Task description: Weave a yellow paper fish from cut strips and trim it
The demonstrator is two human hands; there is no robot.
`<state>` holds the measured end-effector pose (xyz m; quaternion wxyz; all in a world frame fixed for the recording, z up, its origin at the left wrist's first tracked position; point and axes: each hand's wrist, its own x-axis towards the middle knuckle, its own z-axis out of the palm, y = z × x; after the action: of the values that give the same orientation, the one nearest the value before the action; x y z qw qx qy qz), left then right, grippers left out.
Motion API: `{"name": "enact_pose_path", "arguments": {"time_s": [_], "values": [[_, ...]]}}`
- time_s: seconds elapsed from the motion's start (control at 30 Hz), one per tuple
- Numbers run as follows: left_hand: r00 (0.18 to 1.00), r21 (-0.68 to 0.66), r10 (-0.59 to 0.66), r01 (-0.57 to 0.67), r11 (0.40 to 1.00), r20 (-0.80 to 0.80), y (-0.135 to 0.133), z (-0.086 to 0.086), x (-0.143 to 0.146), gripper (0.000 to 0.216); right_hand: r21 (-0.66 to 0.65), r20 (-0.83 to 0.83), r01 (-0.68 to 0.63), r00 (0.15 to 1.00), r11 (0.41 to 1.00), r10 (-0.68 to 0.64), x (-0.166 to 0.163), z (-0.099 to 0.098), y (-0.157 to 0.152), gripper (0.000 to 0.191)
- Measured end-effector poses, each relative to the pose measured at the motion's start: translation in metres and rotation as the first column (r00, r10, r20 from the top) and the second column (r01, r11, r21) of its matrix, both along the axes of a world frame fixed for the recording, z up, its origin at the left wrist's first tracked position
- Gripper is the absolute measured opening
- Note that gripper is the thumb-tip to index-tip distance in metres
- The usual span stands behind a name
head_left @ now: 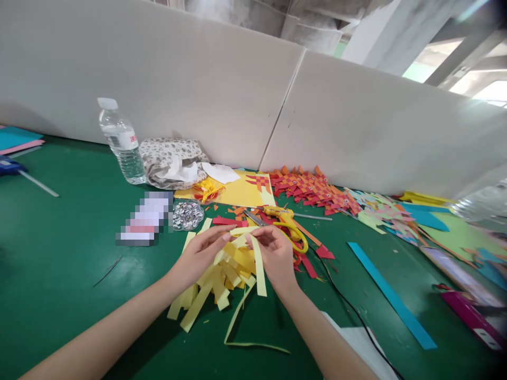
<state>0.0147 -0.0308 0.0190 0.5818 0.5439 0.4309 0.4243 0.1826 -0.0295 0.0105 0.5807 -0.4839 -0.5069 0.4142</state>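
so on my feed left hand (pixel 204 250) and right hand (pixel 275 254) both pinch a pale yellow strip (pixel 259 269) mid-frame, tail hanging near-vertical, closer to the right

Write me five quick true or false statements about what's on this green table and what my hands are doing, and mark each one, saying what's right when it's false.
1. The left hand and right hand hold a pale yellow paper strip. True.
2. The plastic water bottle is missing its cap. False: the plastic water bottle has a white cap on.
3. A blue paper strip lies to the right of the right hand. True.
4. The scissors have red handles. False: the scissors have yellow handles.
5. Red-and-orange woven paper fish lie heaped near the pale partition. True.
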Motion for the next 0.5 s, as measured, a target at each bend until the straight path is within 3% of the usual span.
{"name": "enact_pose_path", "arguments": {"time_s": [0.13,0.27,0.37,0.5], "values": [[1.000,-0.085,-0.013,0.013,0.996,-0.003,-0.0009,0.0013,0.0001,0.029,0.018,0.025,-0.026,0.999,1.000,0.026,-0.0025,0.0000,-0.0022,0.014],[0.989,-0.161,-0.041,0.064,0.985,0.144,-0.0001,-0.0011,-0.0004,0.034,0.031,0.041,-0.040,0.998,0.999,0.038,-0.0029,0.0001,-0.0016,0.012],[0.980,-0.144,-0.083,0.110,0.984,0.180,0.0019,-0.0038,-0.0011,0.042,0.022,0.027,-0.016,1.000,1.000,0.015,-0.0009,0.0006,0.0007,0.014],[0.985,-0.096,-0.082,0.097,0.991,0.150,0.0042,-0.0084,-0.0007,0.036,-0.016,0.036,-0.036,0.999,0.999,0.037,-0.0002,0.0006,0.0013,0.017]]}}
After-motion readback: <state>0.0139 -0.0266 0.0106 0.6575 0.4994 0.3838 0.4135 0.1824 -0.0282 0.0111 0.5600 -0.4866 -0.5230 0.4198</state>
